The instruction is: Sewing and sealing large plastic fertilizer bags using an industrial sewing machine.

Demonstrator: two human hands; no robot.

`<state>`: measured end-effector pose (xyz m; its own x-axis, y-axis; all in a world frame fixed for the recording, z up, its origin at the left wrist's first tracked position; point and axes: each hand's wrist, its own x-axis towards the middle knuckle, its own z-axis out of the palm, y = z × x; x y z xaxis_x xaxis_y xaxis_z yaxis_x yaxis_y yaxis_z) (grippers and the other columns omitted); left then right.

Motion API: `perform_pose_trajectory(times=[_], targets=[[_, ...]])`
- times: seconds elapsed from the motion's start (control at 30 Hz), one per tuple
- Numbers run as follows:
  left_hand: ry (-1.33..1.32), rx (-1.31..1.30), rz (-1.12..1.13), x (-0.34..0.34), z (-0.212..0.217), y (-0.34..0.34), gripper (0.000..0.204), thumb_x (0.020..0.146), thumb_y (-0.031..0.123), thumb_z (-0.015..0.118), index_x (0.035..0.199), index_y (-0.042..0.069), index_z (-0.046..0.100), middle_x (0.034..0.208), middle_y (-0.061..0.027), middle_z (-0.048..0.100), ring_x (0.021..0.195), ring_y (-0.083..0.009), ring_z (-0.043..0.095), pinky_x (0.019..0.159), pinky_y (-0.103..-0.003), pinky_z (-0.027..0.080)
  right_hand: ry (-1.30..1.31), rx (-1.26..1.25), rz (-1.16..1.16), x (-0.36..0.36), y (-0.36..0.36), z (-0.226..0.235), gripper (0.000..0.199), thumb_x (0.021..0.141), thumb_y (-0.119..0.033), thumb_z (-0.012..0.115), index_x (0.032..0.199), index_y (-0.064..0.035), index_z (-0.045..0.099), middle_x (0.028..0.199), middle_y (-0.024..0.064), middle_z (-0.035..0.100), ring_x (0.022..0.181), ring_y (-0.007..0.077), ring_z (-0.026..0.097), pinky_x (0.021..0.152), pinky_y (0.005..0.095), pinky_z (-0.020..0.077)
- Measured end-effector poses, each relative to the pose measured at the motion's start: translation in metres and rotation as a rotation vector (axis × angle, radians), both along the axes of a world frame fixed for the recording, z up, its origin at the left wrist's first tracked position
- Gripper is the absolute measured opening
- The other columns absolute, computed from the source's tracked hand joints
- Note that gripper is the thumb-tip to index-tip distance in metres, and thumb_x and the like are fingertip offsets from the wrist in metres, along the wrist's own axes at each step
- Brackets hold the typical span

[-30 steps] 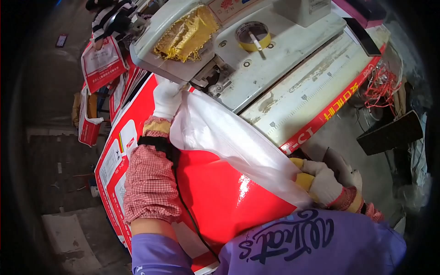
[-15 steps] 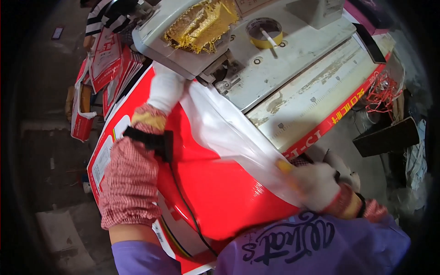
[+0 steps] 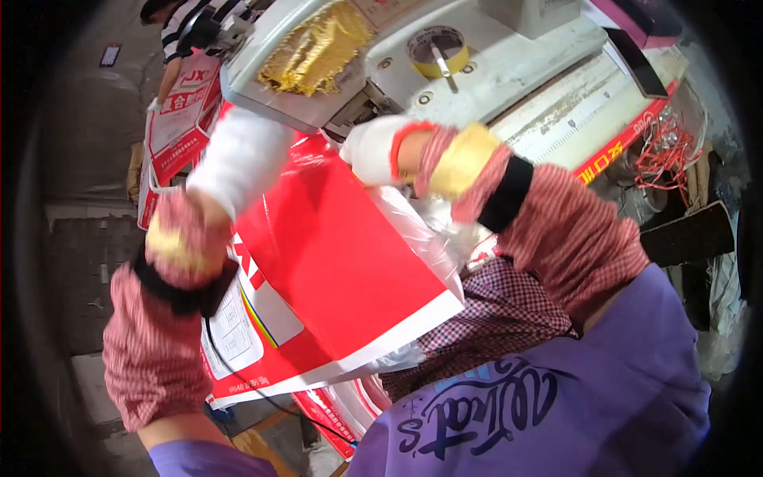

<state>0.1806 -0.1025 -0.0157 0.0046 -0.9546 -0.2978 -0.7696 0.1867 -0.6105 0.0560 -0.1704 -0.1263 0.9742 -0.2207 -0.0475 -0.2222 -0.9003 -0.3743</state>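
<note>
A large red-and-white printed sack [image 3: 342, 262] lies across my front, its upper end at the grey machine head [image 3: 270, 107]. A clear plastic liner [image 3: 409, 219] shows along its right edge. My left hand [image 3: 242, 155], in a white glove, is over the sack's upper left part beside the machine; motion smears it and its fingers cannot be made out. My right hand [image 3: 380, 151], also gloved in white, is closed on the sack's upper right corner, just below the machine's working part. A dark cable hangs from a black band at my left wrist.
On the grey machine bed [image 3: 405, 99] lie a yellow tape roll [image 3: 458, 62] with a thin white stick and a dark flat object [image 3: 636, 63]. Yellow woven cloth [image 3: 318, 48] covers the head. Red strings [image 3: 666, 163] hang right. At left, another person's striped sleeve [image 3: 195, 28] is above red-and-white sacks [image 3: 179, 131].
My right hand has moved up and left from the sack's near right edge to its corner by the machine. My left hand has shifted left. The sack's near right edge has swung left.
</note>
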Motion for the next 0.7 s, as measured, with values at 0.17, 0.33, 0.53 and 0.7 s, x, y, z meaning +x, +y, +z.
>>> perform_pose_trajectory(times=[0.17, 0.33, 0.53, 0.7], targets=[[0.421, 0.305, -0.224, -0.137, 0.027, 0.031, 0.045, 0.063, 0.031, 0.068, 0.099, 0.006, 0.059, 0.077, -0.0079, 0.059, 0.080, -0.0259, 0.056, 0.076, -0.037, 0.042, -0.036, 0.193, 0.201, 0.004, -0.032, -0.023, 0.026, 0.066, -0.028, 0.059, 0.082, -0.0078, 0.066, 0.076, 0.0138, 0.064, 0.074, 0.0301, 0.061, 0.064, 0.0370, 0.0468], [0.914, 1.035, -0.108, -0.142, 0.026, 0.025, 0.043, 0.080, 0.001, 0.053, 0.122, 0.006, 0.047, 0.068, -0.0036, 0.055, 0.063, -0.0109, 0.055, 0.053, -0.025, 0.046, -0.170, 0.158, 0.205, 0.009, -0.019, -0.023, 0.022, 0.071, -0.026, 0.055, 0.084, -0.0101, 0.065, 0.077, 0.0127, 0.063, 0.071, 0.0314, 0.060, 0.062, 0.0384, 0.0464], [0.729, 0.928, 0.771, -0.117, 0.077, 0.025, 0.027, 0.082, 0.029, 0.057, 0.091, 0.004, 0.064, 0.062, -0.0023, 0.057, 0.059, -0.0097, 0.055, 0.055, -0.025, 0.045, -0.174, 0.207, 0.063, 0.009, -0.013, -0.029, 0.026, 0.068, -0.030, 0.059, 0.078, -0.0074, 0.066, 0.074, 0.0154, 0.063, 0.070, 0.0319, 0.061, 0.064, 0.0389, 0.0464], [0.220, 1.110, 0.374, -0.145, 0.078, 0.090, 0.032, 0.076, 0.039, 0.058, 0.085, 0.009, 0.064, 0.071, -0.0110, 0.061, 0.068, -0.0263, 0.060, 0.064, -0.034, 0.048, 0.036, 0.141, -0.053, -0.022, 0.007, -0.007, 0.030, 0.072, -0.033, 0.057, 0.093, -0.0132, 0.066, 0.090, 0.0086, 0.065, 0.080, 0.0253, 0.062, 0.069, 0.0408, 0.0472]])
